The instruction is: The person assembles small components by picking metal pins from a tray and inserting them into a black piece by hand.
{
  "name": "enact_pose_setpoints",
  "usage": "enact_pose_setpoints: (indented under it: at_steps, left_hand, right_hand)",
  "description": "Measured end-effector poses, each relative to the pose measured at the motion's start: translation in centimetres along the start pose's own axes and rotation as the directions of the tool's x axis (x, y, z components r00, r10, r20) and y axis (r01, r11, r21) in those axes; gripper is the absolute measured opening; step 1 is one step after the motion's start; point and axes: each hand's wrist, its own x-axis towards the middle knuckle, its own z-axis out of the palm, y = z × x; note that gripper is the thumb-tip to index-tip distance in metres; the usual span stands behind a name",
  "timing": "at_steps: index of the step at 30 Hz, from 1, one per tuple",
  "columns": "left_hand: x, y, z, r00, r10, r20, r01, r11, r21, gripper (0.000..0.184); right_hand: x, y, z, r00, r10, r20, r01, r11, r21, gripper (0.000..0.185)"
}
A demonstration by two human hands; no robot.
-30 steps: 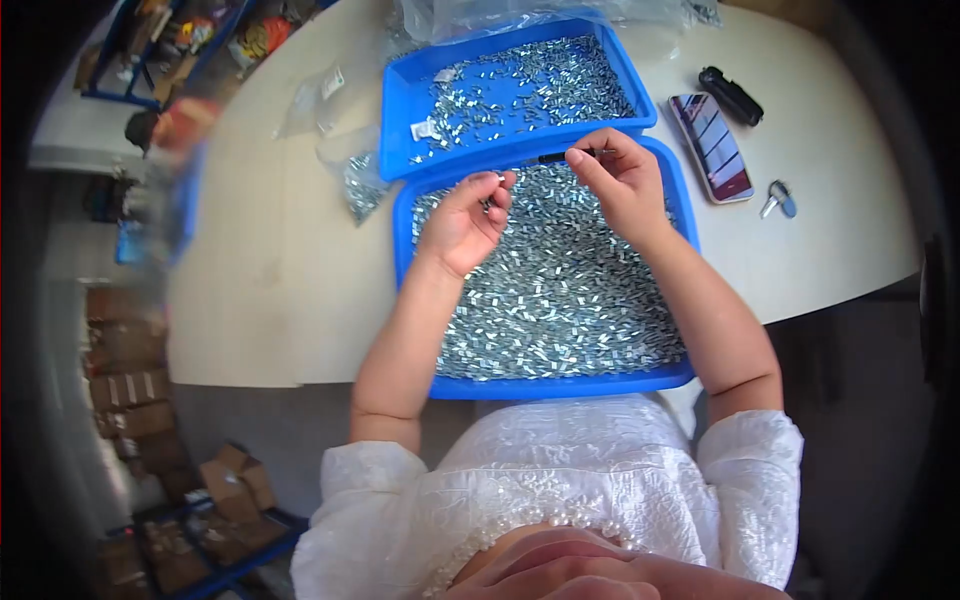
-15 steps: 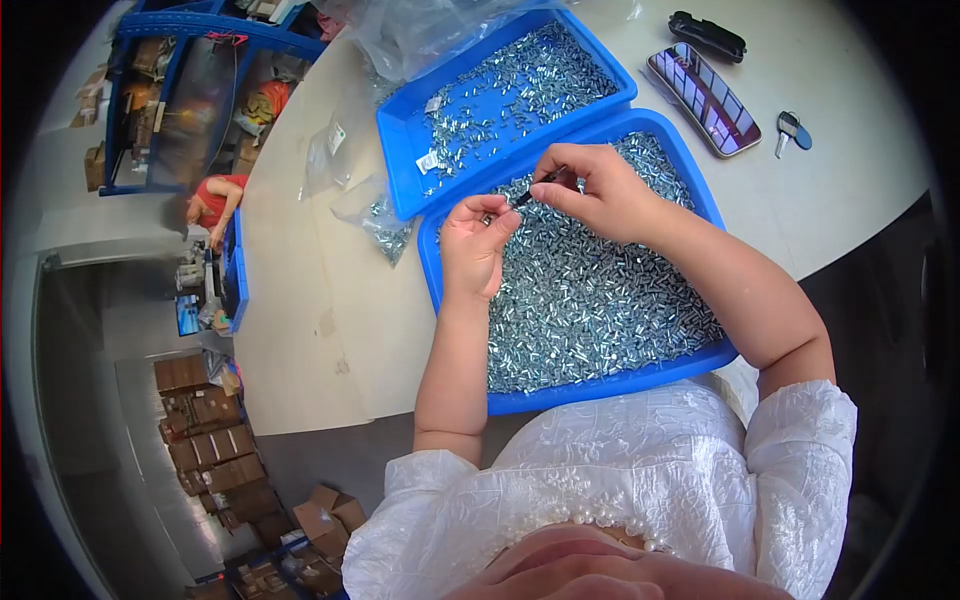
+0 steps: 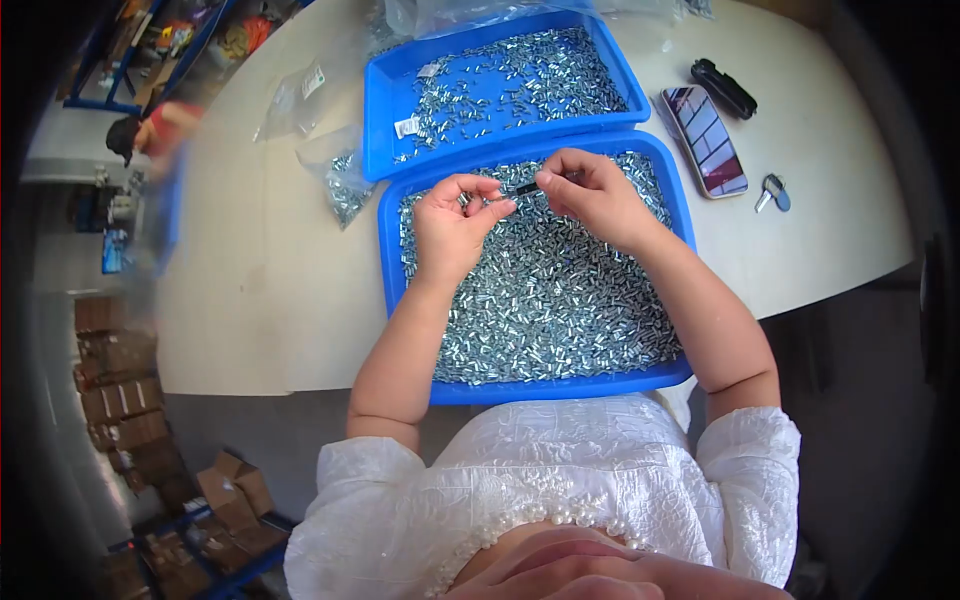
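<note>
Over the near blue tray, filled with small shiny metal pieces, my two hands nearly meet. My right hand pinches a thin black tool whose tip points to my left hand. My left hand is closed, thumb against fingers, at that tip; what it holds is too small to make out. Behind stands a second blue tray with a thinner spread of like pieces and small white labels.
A phone, a black case and keys lie right on the table. Plastic bags are left of the trays. A person in red is at far left, above cardboard boxes.
The view swung and came back. Compared with the earliest frame, my right hand is lower and farther left, and the black tool now reaches my left hand's fingertips.
</note>
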Motion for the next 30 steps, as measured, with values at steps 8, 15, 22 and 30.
enact_pose_setpoints:
  at_steps: [8,15,22,30]
  left_hand:
    - [-0.4,1.0,0.1,0.988,0.152,0.036,-0.155,0.919,0.363,0.022]
    - [-0.5,1.1,-0.2,0.981,0.184,0.052,-0.187,0.866,0.465,0.027]
    - [0.2,0.9,-0.7,0.983,-0.144,0.115,0.135,0.987,0.085,0.015]
    - [-0.2,0.7,-0.1,0.973,-0.186,0.139,0.178,0.982,0.068,0.018]
  right_hand:
    - [0.0,-0.6,-0.2,0.992,0.126,-0.006,-0.124,0.969,-0.211,0.033]
    - [-0.1,-0.6,0.6,0.988,0.155,0.028,-0.157,0.976,0.149,0.028]
    - [0.2,0.2,-0.2,1.000,0.006,-0.008,-0.005,0.991,0.131,0.022]
    - [0.1,0.3,-0.2,0.999,0.003,-0.042,-0.002,1.000,0.021,0.018]
